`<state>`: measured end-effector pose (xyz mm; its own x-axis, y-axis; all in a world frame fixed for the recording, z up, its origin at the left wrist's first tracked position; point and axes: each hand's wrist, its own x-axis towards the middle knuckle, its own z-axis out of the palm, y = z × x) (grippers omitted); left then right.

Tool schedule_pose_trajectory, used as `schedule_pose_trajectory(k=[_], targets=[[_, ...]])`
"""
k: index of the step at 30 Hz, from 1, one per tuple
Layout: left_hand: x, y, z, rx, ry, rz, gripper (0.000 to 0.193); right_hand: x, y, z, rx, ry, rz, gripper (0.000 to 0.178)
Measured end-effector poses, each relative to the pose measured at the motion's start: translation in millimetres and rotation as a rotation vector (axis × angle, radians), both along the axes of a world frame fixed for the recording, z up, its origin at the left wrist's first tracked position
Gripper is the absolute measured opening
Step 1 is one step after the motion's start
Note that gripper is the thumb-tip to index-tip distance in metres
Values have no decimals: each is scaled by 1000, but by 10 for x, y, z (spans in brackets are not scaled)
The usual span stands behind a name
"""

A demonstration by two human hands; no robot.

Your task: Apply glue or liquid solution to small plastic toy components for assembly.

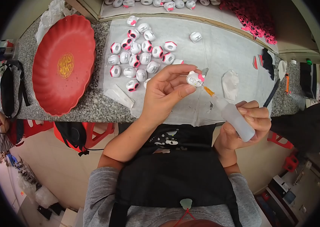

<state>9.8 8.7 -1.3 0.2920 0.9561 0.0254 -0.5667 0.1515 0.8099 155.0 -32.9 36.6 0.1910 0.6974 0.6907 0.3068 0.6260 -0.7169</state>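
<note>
Between the thumb and fingers of my left hand (164, 90) is a small white rounded piece (193, 79) with a pink patch, held above the table. My right hand (252, 121) is wrapped round a translucent white squeeze bottle (232, 115), tilted up toward the left. Its orange needle tip (208, 91) points at the piece, by the pink patch; whether they touch I cannot tell. Left of and beyond my left hand, several similar white pieces (135, 47) with pink and black parts lie spread on a white sheet (220, 49). One white piece (196, 36) lies apart farther back.
A large red scalloped tray (82, 68) stands on the speckled counter (103, 41) at left. A crumpled white tissue (230, 84) lies ahead of the bottle. Far right are black scraps (267, 63) and a dark-handled tool (272, 92). A raised shelf at the back holds pink pieces (250, 17).
</note>
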Motion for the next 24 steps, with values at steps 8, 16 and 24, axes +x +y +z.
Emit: schedule_pose_trajectory(k=[8,16,24], targets=[[-5,1,10,-18,-6,-5,35,23,-9,8,6,16,51,40],[11,-6,21,40,-12,-2,32,-8,9,16,-5,23,38,40],[39,-15,-26,131,69,31,30,-29,12,23,-10,-11,44,38]])
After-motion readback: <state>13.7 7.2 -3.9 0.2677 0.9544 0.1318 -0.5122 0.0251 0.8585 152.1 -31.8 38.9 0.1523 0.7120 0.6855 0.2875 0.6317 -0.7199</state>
